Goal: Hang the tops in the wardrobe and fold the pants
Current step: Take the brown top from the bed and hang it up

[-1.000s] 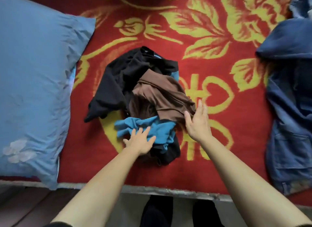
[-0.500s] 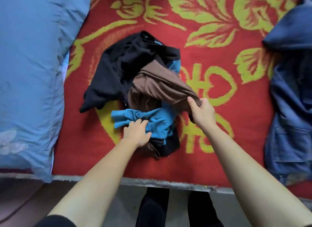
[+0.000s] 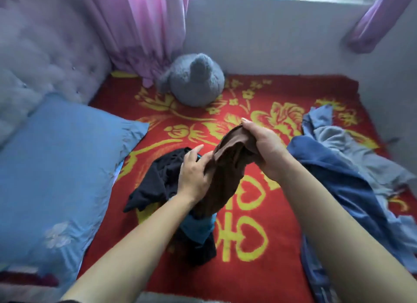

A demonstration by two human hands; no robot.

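My right hand point(image 3: 265, 148) gripping the top of the brown garment point(image 3: 225, 167), my left hand point(image 3: 195, 173) clutching its middle, black garment point(image 3: 155, 178) beside it on the red blanket point(image 3: 259, 257)

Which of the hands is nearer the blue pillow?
Left. The left hand grips the brown garment right of the blue pillow; the right hand holds its upper end farther right, near the denim clothes.

A bed covered by a red blanket point(image 3: 282, 246) with yellow flowers carries 2 heaps of clothes. Near the middle a black garment point(image 3: 155, 181) lies crumpled, touching a blue garment point(image 3: 196, 226) on its near side. At the right a dark blue garment point(image 3: 338, 178) sprawls under a pale grey-blue garment point(image 3: 334, 135). A blue pillow point(image 3: 61, 167) lies at the left, and a grey plush toy point(image 3: 194, 84) sits at the far edge.
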